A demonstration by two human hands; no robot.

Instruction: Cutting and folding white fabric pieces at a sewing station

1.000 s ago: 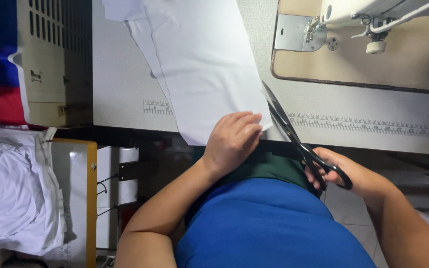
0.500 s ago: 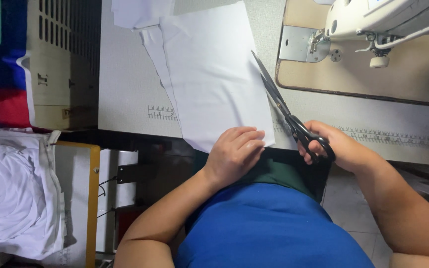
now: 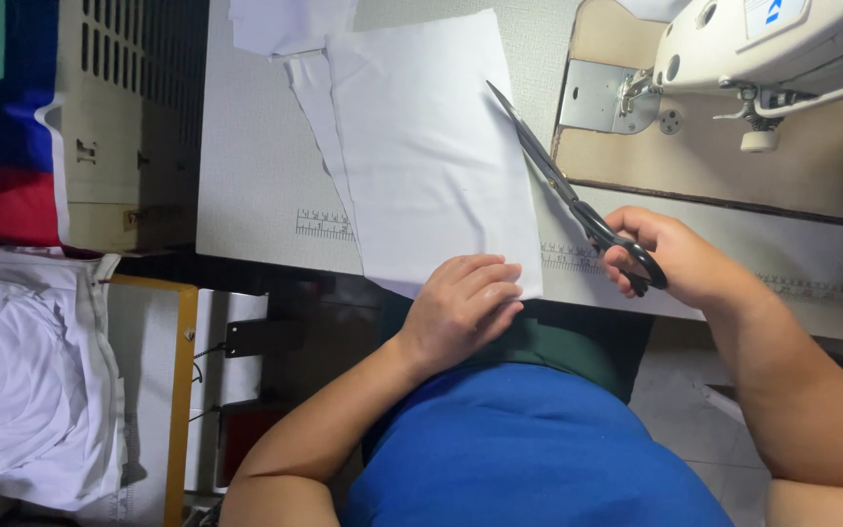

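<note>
A single head-worn camera looks steeply down, close over the sewing table point(image 3: 256, 146) edge and the person's lap.

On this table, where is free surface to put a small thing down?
Free: the strip of table left of the white cloth, above the printed ruler. Also the near edge right of the right hand. Crowded: the middle, with cloth, left hand and scissors; the sewing machine fills the far right.

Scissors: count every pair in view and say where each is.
1. The black-handled scissors lie along the right edge of the white fabric, handles in the right hand; the left hand presses the fabric. Others may be hidden.
</note>
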